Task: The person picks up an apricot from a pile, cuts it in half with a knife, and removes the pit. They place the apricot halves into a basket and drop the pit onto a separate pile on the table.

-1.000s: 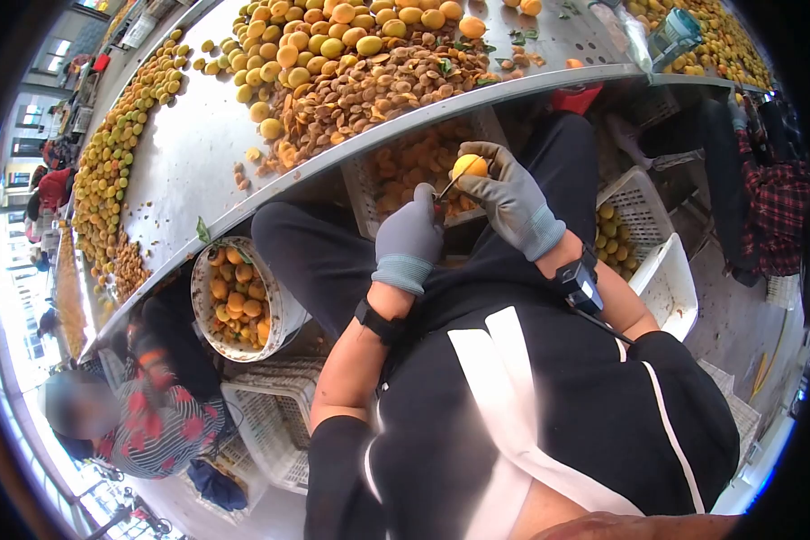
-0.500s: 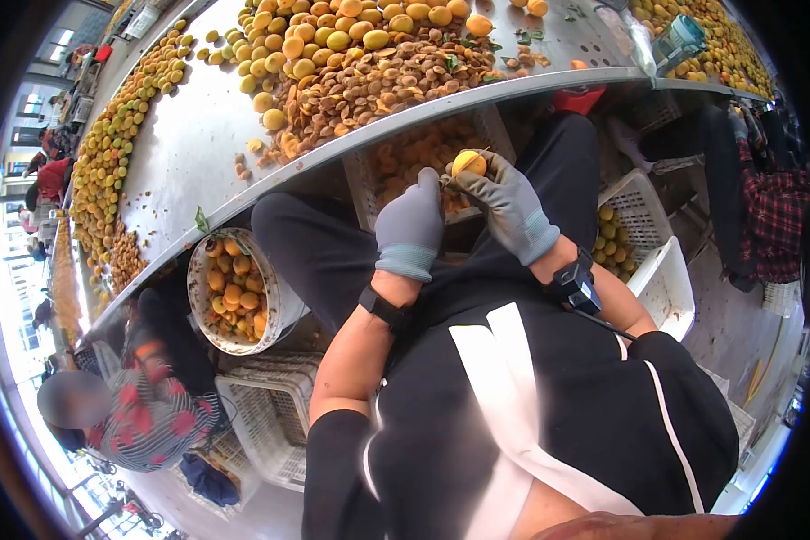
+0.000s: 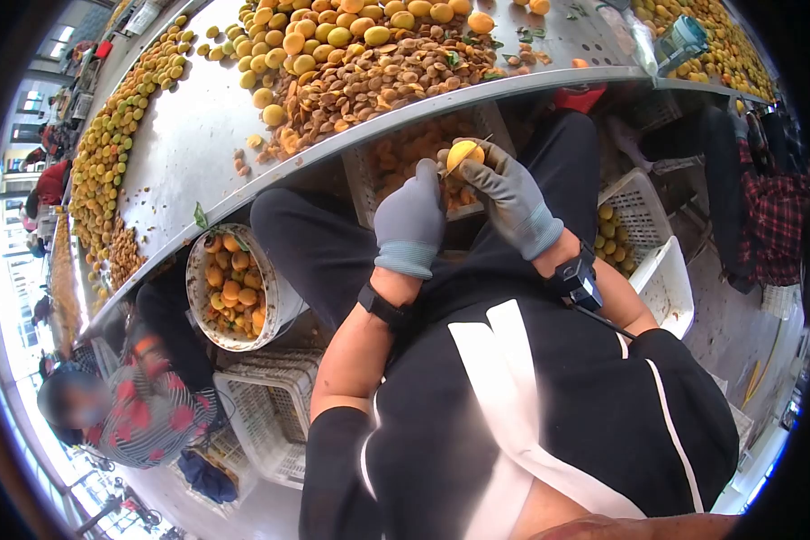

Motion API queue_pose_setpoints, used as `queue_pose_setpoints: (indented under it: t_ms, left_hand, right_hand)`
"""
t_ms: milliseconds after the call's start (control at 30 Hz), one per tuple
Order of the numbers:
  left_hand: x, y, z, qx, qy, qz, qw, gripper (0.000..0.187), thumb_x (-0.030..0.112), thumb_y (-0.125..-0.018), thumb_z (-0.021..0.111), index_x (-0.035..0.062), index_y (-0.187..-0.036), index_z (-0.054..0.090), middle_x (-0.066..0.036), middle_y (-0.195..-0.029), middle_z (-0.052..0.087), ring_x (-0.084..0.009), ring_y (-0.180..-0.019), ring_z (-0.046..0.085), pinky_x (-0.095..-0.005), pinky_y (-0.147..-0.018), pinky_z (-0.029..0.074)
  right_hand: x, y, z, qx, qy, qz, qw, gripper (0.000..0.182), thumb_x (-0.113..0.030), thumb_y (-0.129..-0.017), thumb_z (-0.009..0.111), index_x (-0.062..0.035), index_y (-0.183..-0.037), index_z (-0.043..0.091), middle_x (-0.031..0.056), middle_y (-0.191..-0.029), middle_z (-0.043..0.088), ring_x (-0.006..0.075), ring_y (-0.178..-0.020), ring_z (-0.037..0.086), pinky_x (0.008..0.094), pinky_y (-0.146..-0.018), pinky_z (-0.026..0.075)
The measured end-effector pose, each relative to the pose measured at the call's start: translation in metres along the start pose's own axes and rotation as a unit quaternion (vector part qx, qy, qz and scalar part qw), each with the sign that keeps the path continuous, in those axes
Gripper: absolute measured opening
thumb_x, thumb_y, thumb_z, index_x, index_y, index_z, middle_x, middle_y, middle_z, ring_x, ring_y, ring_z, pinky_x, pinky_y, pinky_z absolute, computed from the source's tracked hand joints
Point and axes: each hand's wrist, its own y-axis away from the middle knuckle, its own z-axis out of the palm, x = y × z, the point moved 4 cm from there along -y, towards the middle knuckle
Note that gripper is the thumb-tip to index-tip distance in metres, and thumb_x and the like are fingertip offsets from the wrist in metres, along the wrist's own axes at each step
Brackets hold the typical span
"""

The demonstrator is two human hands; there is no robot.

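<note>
My right hand (image 3: 518,205), in a grey glove, is closed around a yellow apricot (image 3: 464,156) between thumb and fingers. Close beside it is my left hand (image 3: 411,218), also gloved, its fingers curled shut near the fruit; whatever they grip is hidden. Both hands are above my lap, over a plastic crate (image 3: 362,184) of orange fruit pieces that stands under the table edge. On the metal table (image 3: 189,117) a heap of brown apricot pits (image 3: 378,85) lies in front of whole apricots (image 3: 337,36).
To the left stands a white bucket (image 3: 283,306) of apricots, with a pale crate (image 3: 274,423) below it. Crates (image 3: 643,211) stand at my right. A person in a patterned top (image 3: 153,409) sits at left; a plaid garment (image 3: 777,225) shows at right. A jar (image 3: 679,43) lies on the table.
The apricot has tilted and shifted slightly left and up in my right hand, which has also moved a little left. My left hand has stayed nearly in place, its fingertips slightly higher.
</note>
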Motion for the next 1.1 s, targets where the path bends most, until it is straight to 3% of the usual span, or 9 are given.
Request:
queue_pose_setpoints:
  t_ms: [67,200,267,400,633,900,1033,1100]
  left_hand:
    - [0.001,0.001,0.003,0.005,0.005,0.008,1.000,0.019,0.017,-0.086,0.057,0.0082,-0.100,0.048,-0.017,-0.076,0.064,-0.0385,-0.070,0.063,-0.0479,-0.056,0.048]
    - [0.004,0.000,0.003,0.014,-0.007,0.020,1.000,0.020,0.018,-0.086,0.058,0.0085,-0.100,0.048,-0.016,-0.075,0.063,-0.0376,-0.069,0.063,-0.0463,-0.055,0.048]
    - [0.004,-0.001,0.002,0.020,-0.007,0.023,1.000,0.019,0.018,-0.086,0.058,0.0086,-0.100,0.049,-0.016,-0.075,0.064,-0.0371,-0.069,0.063,-0.0459,-0.055,0.048]
    - [0.003,-0.006,0.003,0.041,-0.025,0.027,0.998,0.017,0.018,-0.086,0.059,0.0088,-0.097,0.050,-0.015,-0.074,0.063,-0.0357,-0.068,0.063,-0.0446,-0.054,0.048]
    - [-0.001,-0.006,0.013,0.058,0.011,0.045,0.997,0.018,0.018,-0.086,0.059,0.0089,-0.098,0.050,-0.015,-0.073,0.063,-0.0364,-0.068,0.063,-0.0450,-0.055,0.048]
    - [-0.003,-0.004,0.022,-0.075,0.135,0.007,0.988,0.037,0.015,-0.083,0.061,0.0078,-0.118,0.049,-0.018,-0.085,0.065,-0.0385,-0.083,0.063,-0.0480,-0.069,0.050]
    - [-0.005,-0.005,0.027,-0.105,0.191,-0.013,0.976,0.038,0.014,-0.083,0.063,0.0059,-0.117,0.050,-0.021,-0.092,0.065,-0.0400,-0.089,0.062,-0.0461,-0.074,0.050]
    - [-0.007,-0.003,0.035,-0.125,0.283,-0.013,0.951,0.036,0.013,-0.082,0.064,0.0043,-0.115,0.052,-0.023,-0.098,0.065,-0.0411,-0.093,0.061,-0.0437,-0.078,0.050]
  right_hand:
    - [-0.010,0.003,0.003,0.021,0.195,-0.059,0.979,0.035,-0.019,-0.091,0.065,-0.0042,-0.120,0.053,0.0024,-0.108,0.063,0.0090,-0.099,0.059,0.0220,-0.087,0.047]
    - [-0.011,0.005,0.001,0.036,0.240,-0.073,0.967,0.036,-0.022,-0.091,0.066,-0.0033,-0.120,0.054,0.0020,-0.108,0.063,0.0075,-0.100,0.058,0.0211,-0.087,0.046]
    - [-0.010,0.006,0.005,-0.001,0.046,0.009,0.999,0.036,-0.023,-0.090,0.067,-0.0036,-0.119,0.055,0.0009,-0.106,0.063,0.0065,-0.097,0.057,0.0206,-0.086,0.046]
    - [-0.003,0.001,-0.003,0.003,0.102,-0.013,0.995,0.034,-0.023,-0.091,0.066,-0.0047,-0.118,0.056,0.0005,-0.105,0.063,0.0077,-0.095,0.059,0.0208,-0.086,0.047]
    - [-0.008,0.004,0.004,-0.025,-0.008,-0.008,1.000,0.032,-0.013,-0.092,0.060,-0.0040,-0.122,0.052,0.0049,-0.115,0.060,0.0133,-0.106,0.057,0.0270,-0.096,0.043]
    - [-0.011,0.006,0.002,-0.094,-0.070,-0.003,0.993,0.045,-0.007,-0.086,0.055,-0.0007,-0.129,0.045,0.0130,-0.127,0.055,0.0220,-0.120,0.052,0.0348,-0.106,0.038]
    - [-0.010,0.003,-0.003,-0.118,-0.066,-0.031,0.990,0.053,0.000,-0.079,0.052,-0.0006,-0.131,0.042,0.0151,-0.132,0.051,0.0239,-0.121,0.051,0.0372,-0.107,0.038]
    - [-0.010,0.001,-0.004,-0.114,-0.052,-0.032,0.992,0.055,0.002,-0.078,0.050,-0.0011,-0.132,0.042,0.0155,-0.133,0.050,0.0244,-0.121,0.051,0.0376,-0.106,0.040]
